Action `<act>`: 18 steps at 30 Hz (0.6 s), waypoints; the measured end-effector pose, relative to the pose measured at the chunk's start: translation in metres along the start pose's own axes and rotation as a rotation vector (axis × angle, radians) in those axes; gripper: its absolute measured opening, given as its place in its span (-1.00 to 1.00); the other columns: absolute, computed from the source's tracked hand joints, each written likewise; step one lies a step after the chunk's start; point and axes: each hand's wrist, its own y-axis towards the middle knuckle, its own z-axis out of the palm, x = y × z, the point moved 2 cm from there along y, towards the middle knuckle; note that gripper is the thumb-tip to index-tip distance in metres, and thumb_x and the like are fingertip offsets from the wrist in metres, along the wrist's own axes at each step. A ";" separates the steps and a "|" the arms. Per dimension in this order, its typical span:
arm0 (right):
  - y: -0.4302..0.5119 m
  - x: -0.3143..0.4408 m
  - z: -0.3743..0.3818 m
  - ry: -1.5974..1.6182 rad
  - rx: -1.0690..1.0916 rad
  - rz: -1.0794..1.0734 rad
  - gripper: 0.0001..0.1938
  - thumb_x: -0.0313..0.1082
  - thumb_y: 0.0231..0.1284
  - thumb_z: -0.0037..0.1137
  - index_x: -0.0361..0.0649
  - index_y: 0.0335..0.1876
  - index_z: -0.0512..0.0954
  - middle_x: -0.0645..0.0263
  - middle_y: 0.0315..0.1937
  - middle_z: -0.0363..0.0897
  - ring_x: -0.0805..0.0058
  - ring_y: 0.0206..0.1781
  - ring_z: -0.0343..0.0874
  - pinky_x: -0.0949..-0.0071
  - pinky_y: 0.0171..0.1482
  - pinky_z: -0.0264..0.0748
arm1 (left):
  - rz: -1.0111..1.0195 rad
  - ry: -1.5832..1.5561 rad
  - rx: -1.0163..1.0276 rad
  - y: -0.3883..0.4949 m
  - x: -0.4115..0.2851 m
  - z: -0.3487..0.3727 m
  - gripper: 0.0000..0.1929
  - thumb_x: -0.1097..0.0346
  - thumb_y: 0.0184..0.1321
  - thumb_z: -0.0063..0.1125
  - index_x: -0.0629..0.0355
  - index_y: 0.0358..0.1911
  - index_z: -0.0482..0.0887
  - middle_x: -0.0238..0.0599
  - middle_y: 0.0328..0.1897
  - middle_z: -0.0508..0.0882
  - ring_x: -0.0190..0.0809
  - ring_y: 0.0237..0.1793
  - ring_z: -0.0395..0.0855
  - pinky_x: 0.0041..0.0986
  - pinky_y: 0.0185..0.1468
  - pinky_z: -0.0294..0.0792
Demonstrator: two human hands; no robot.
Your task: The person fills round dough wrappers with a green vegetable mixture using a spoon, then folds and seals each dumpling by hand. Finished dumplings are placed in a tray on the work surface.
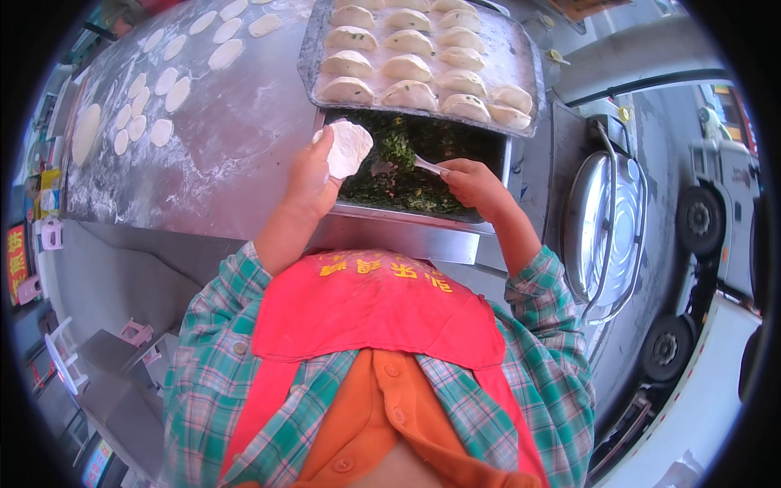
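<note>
A round, flat dough wrapper rests in my left hand, with my thumb over its edge. My right hand grips the handle of a spoon, whose bowl is hidden under a heap of chopped green filling. Below both hands lies a rectangular metal pan of chopped greens, with a pinkish patch near the spoon. Behind it, a floured metal tray bears rows of folded, half-moon dumplings, some with green bits showing; it overlaps the pan's far edge.
On the left, a floured metal worktop carries several flat dough rounds and a longer dough oval. A large round metal lid or pan with rails stands at right. Beyond it, a truck is on the road.
</note>
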 end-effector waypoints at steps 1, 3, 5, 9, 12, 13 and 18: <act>-0.006 0.002 -0.001 -0.001 -0.053 -0.024 -0.66 -0.26 0.33 0.08 -0.28 0.10 0.60 0.46 -0.50 0.44 0.70 -0.50 0.34 0.62 -0.45 0.26 | -0.025 -0.008 0.004 0.003 0.006 0.003 -0.60 0.19 0.54 -0.12 0.40 0.20 0.44 0.03 0.23 0.60 -0.01 0.24 0.59 -0.13 0.34 0.43; -0.019 0.007 0.001 -0.004 -0.156 -0.072 -0.66 -0.25 0.34 0.08 -0.28 0.10 0.60 0.46 -0.51 0.44 0.70 -0.49 0.34 0.63 -0.45 0.26 | -0.135 -0.074 -0.038 0.010 0.019 0.008 -0.61 0.16 0.54 -0.12 0.37 0.18 0.45 0.03 0.21 0.60 0.02 0.22 0.59 -0.11 0.34 0.42; -0.020 0.001 0.003 -0.005 -0.217 -0.190 -0.68 -0.28 0.37 0.08 -0.30 0.11 0.59 0.45 -0.46 0.49 0.68 -0.45 0.39 0.60 -0.40 0.33 | -0.260 -0.163 0.008 0.021 0.033 0.006 -0.61 0.15 0.54 -0.14 0.35 0.18 0.46 0.04 0.21 0.60 0.05 0.22 0.59 -0.10 0.36 0.40; -0.035 0.005 0.029 -0.324 -0.424 -0.465 -0.71 -0.37 0.37 0.07 -0.25 0.14 0.56 0.28 -0.32 0.64 0.49 -0.28 0.58 0.48 -0.23 0.50 | -0.355 -0.234 0.103 0.022 0.045 0.026 -0.47 -0.04 0.55 -0.27 0.33 0.22 0.40 0.09 0.26 0.55 0.13 0.31 0.49 0.07 0.39 0.32; -0.039 -0.005 0.055 -1.017 -0.666 -0.786 -0.54 -0.47 0.21 0.09 -0.27 0.26 0.45 0.23 -0.42 0.54 0.28 -0.36 0.57 0.34 -0.33 0.50 | -0.351 -0.253 0.129 0.026 0.047 0.037 -0.42 -0.10 0.55 -0.40 0.31 0.23 0.40 0.06 0.26 0.54 0.13 0.30 0.48 0.11 0.38 0.29; -0.040 -0.010 0.064 -1.174 -0.703 -0.872 -0.47 -0.50 0.13 0.11 -0.28 0.30 0.41 0.25 -0.46 0.49 0.23 -0.38 0.55 0.29 -0.37 0.49 | -0.350 -0.260 0.111 0.026 0.047 0.040 -0.42 -0.11 0.55 -0.42 0.30 0.23 0.40 0.06 0.26 0.55 0.13 0.30 0.49 0.11 0.38 0.29; -0.043 -0.015 0.074 -1.043 -0.711 -0.843 -0.44 -0.46 0.14 0.07 -0.30 0.33 0.36 0.24 -0.42 0.51 0.27 -0.37 0.54 0.30 -0.38 0.49 | -0.381 -0.288 0.062 0.035 0.053 0.033 -0.43 -0.13 0.53 -0.38 0.23 0.21 0.46 -0.01 0.21 0.60 0.14 0.24 0.53 0.11 0.32 0.35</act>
